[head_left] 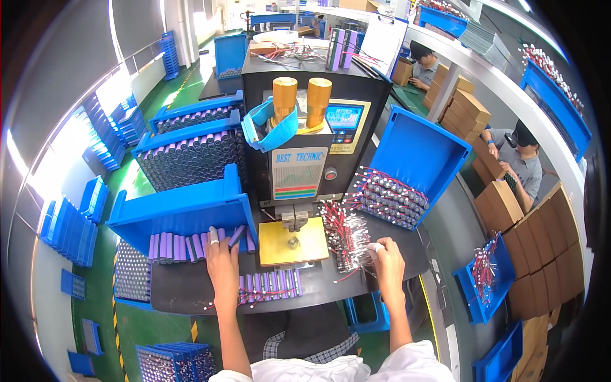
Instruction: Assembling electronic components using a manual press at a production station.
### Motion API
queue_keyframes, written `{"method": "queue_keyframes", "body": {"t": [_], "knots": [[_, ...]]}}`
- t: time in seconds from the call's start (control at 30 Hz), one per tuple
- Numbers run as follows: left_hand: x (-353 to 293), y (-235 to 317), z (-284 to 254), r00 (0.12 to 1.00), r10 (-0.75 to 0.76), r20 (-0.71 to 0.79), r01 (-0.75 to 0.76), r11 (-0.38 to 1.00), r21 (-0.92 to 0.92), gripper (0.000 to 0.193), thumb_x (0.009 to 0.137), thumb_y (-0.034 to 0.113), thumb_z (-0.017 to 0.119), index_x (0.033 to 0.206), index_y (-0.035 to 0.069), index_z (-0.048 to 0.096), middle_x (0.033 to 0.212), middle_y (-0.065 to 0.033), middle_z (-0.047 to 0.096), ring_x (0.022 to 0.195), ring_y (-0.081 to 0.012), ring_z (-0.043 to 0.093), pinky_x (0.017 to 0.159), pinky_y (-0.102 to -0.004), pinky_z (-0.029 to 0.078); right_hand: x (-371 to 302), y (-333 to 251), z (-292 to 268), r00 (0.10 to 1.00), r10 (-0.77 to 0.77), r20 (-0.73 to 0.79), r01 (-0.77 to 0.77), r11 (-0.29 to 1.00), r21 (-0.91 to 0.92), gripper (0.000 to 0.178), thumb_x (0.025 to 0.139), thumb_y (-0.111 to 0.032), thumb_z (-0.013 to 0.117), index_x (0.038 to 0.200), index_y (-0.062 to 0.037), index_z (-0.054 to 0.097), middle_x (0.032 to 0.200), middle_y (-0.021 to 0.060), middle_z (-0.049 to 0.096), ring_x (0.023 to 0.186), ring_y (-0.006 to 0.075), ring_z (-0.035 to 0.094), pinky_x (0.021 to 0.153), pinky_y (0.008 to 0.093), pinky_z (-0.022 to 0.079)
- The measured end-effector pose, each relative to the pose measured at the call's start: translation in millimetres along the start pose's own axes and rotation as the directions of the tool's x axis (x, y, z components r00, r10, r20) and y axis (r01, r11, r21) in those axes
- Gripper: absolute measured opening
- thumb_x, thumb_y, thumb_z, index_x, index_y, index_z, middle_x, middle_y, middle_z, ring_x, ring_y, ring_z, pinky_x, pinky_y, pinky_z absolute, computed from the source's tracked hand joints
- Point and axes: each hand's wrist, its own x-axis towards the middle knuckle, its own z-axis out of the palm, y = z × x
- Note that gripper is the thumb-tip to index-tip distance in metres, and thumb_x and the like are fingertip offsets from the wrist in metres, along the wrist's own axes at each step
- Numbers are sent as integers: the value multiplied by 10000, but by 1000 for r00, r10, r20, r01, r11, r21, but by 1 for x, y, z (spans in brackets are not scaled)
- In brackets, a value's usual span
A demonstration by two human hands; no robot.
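My left hand (221, 264) reaches to a row of purple battery cells (173, 247) at the open side of a tipped blue tray (184, 213). Its fingers curl among the cells, and one tilted cell (237, 235) lies against them. My right hand (388, 264), with white covers on its fingertips, pinches at the right edge of a heap of red and white wire leads (347, 239). Between the hands, a spot welder (296, 219) stands over a yellow plate (273, 248). In front lies a row of purple cells with red leads (270, 284).
A blue tray of wired cells (394, 197) leans at the right of the machine. Stacked trays of cells (191, 159) stand at the left. Farther right are a blue bin of wires (487, 280), brown cartons (541, 235) and two people at work.
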Motion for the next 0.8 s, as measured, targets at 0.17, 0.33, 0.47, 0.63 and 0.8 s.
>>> {"method": "queue_keyframes", "body": {"t": [0.17,0.33,0.47,0.63,0.8], "knots": [[8,6,-16,992,-91,-87,60,951,-303,166,883,46,587,990,-55,663,1105,-214,648,971,-383,630,836,-399,492,8,-1,-11,995,79,-54,-74,994,83,141,799,-7,648,939,-19,636,934,116,615,832,312,616,708,391,494],[14,2,-13,997,-9,81,33,954,-299,127,861,26,590,931,-31,679,918,-192,683,833,-368,657,745,-375,509,11,1,-9,989,98,-110,-89,992,84,127,826,-5,649,949,-20,620,905,125,626,809,317,625,706,379,488],[13,7,-21,976,135,171,-84,958,-274,219,802,115,692,978,-12,668,998,-166,647,898,-379,621,775,-404,494,10,6,-8,983,144,-118,-133,987,91,94,871,-38,617,964,-22,612,904,149,622,824,331,622,729,385,483],[8,7,-28,941,196,277,-119,955,-272,376,712,157,781,1028,19,631,1185,-156,579,1075,-376,564,880,-426,463,5,16,-11,936,342,-83,-310,912,267,150,953,-83,544,1075,-1,577,949,168,656,866,285,649,780,361,483],[5,4,-20,937,222,272,-170,965,-201,344,698,86,766,990,40,590,1238,-186,530,1134,-375,519,955,-444,428,7,8,-10,923,383,-39,-335,848,412,160,956,-84,553,1084,9,576,969,122,655,886,193,631,805,317,487]]}}
